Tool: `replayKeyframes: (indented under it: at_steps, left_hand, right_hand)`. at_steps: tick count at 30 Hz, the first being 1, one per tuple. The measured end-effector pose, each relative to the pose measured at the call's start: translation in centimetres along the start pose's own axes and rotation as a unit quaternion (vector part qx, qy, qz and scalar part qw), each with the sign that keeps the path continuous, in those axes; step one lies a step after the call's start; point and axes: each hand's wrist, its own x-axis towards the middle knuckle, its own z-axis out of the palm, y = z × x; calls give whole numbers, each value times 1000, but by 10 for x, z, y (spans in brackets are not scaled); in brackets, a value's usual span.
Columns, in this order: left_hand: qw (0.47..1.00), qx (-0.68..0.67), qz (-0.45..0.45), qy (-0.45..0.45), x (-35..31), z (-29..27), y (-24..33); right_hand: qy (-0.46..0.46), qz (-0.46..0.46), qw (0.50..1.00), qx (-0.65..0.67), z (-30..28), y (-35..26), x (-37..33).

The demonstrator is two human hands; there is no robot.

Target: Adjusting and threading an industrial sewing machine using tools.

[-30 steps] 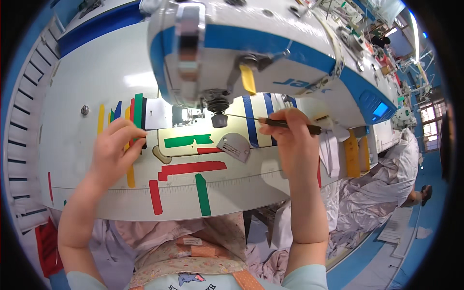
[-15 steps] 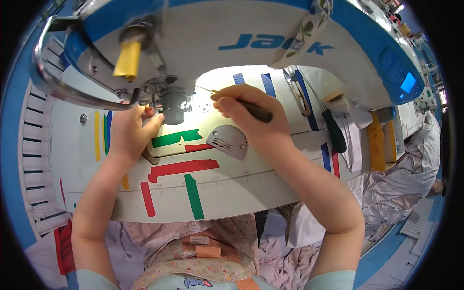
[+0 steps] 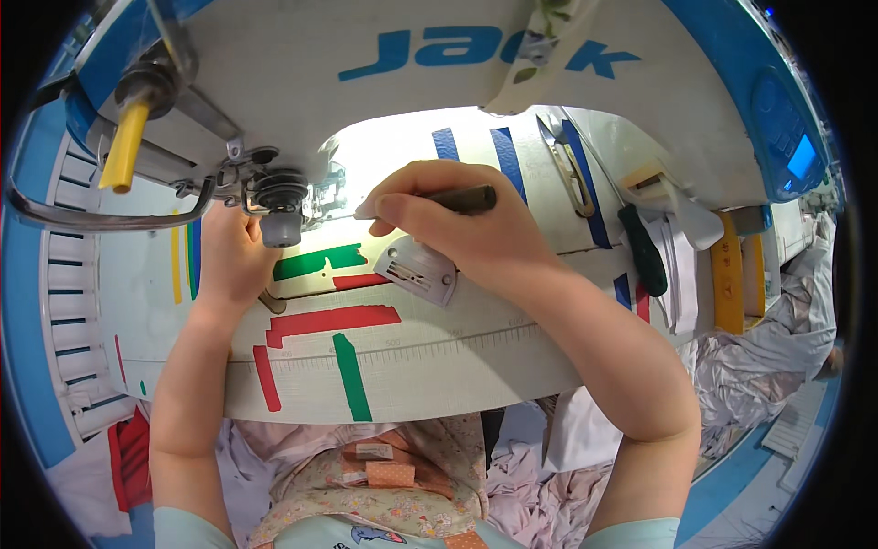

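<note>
My right hand [image 3: 448, 215] is closed around a slim hand tool with a dark brown handle [image 3: 466, 199]. Its thin end reaches left into the glare at the opening in the sewing machine bed, too blurred to tell its kind. My left hand [image 3: 230, 261] has its fingers bent beside that opening, behind the machine's dark round knob [image 3: 279, 192]. The fingertips are mostly hidden, and whatever they pinch cannot be made out. A rounded metal needle plate [image 3: 416, 271] with slots and two holes lies loose on the bed, just below my right hand.
The sewing machine arm [image 3: 412, 82] spans above my hands. On the right lie metal snips [image 3: 569, 169], a green-handled screwdriver [image 3: 644, 252] and a yellow box [image 3: 729, 274]. Red [image 3: 334, 318] and green tape strips mark the bed. Pale fabric [image 3: 759, 339] is piled beyond the right end.
The view has shifted, so the machine head appears farther left. My right hand has moved the tool's end lower and closer to the opening. My left hand stays near it, its fingertips now more hidden.
</note>
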Motion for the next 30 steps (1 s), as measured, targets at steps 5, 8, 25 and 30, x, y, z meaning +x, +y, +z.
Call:
replayKeyframes:
  at_steps: [5, 8, 25, 30]
  left_hand:
    - [978, 21, -151, -140, 6, -11, 30]
    - [968, 58, -193, -148, 4, -6, 15]
    - [942, -223, -231, -96, -6, -38, 24]
    - [932, -265, -222, -109, -10, -40, 22]
  right_hand:
    - [-24, -60, 998, -15, 5, 13, -1]
    - [-55, -74, 995, -36, 5, 7, -4]
    - [55, -357, 888, -285, 20, 25, -1]
    - [65, -412, 848, -328, 21, 30, -3]
